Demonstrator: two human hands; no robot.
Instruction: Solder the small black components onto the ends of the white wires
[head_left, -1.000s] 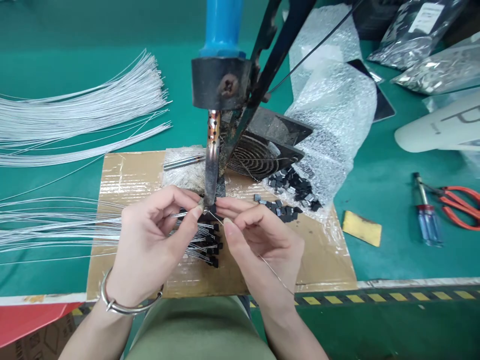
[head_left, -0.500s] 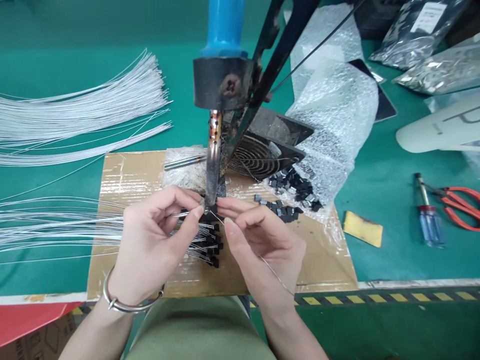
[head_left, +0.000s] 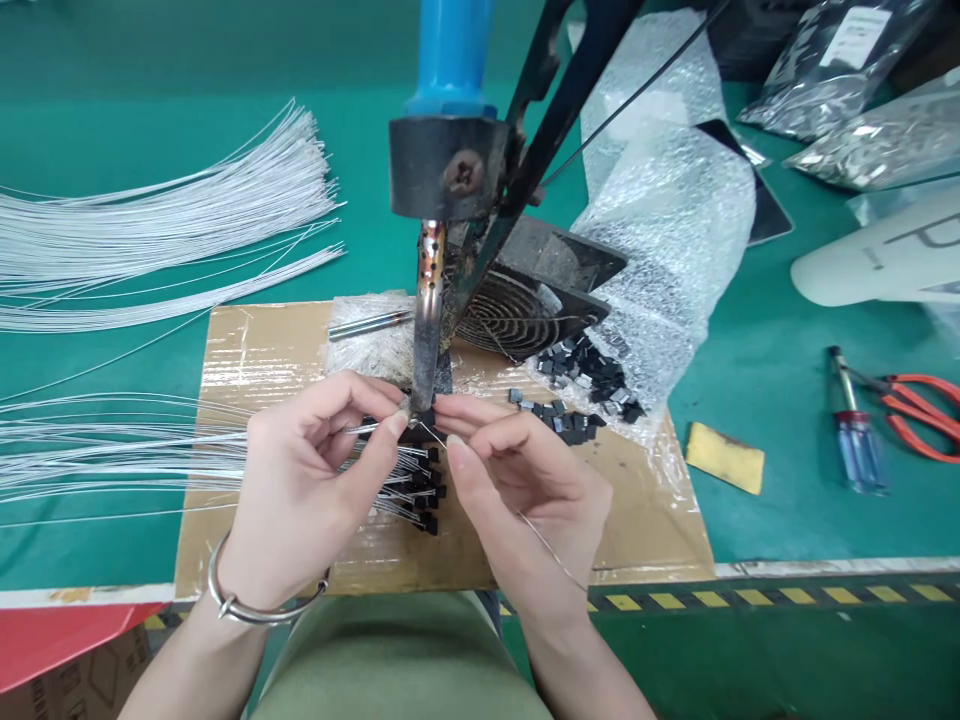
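Note:
My left hand point(head_left: 322, 480) pinches the end of a thin white wire just left of the soldering iron's tip point(head_left: 425, 375). Between my right thumb and fingers runs a thin strand of solder wire point(head_left: 553, 552); my right hand point(head_left: 529, 480) is closed on it, and its front end reaches the spot under the tip. The blue-handled soldering iron point(head_left: 450, 60) hangs upright in a black clamp point(head_left: 442, 165). Below my left fingers lie several wires with small black connectors point(head_left: 429, 495) on their ends. My fingers partly hide the joint under the tip.
Cardboard point(head_left: 645, 520) covers the work area. White wire bundles point(head_left: 187, 220) lie left. Behind the iron sits a fan point(head_left: 517, 310); loose black connectors point(head_left: 585, 375) lie by bubble wrap point(head_left: 667, 230). A yellow sponge point(head_left: 725, 458), screwdriver point(head_left: 859, 440) and red-handled pliers point(head_left: 922, 415) are at right.

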